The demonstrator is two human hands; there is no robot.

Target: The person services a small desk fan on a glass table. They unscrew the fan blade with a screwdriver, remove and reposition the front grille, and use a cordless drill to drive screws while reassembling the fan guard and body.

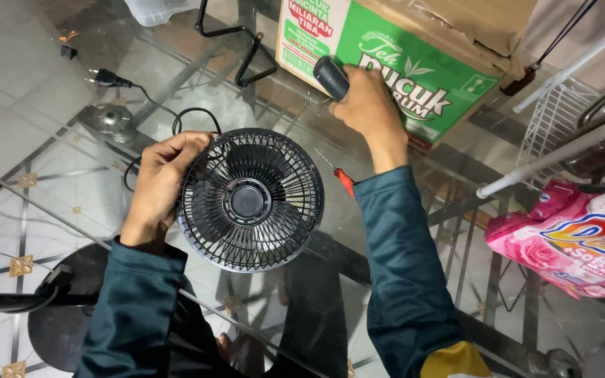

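The small round black fan with a wire grille (250, 199) sits mid-frame on the glass table top (71, 161), w/ the left hand (159, 182) gripping its left rim. The right hand (365, 105), upper middle, is closed round a black handle (330, 77); its far end is hidden. A red-tipped tool (343, 179) is partly hidden behind the right sleeve.

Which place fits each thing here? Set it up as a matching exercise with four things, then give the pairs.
Things:
1. small black fan
2. black handle
3. green and white box
4. pink packet

Places:
a. at the right edge of the glass table
b. gripped in the right hand
c. held at its rim by the left hand
d. at the far side of the table, behind the right hand

Pairs: 1-c, 2-b, 3-d, 4-a
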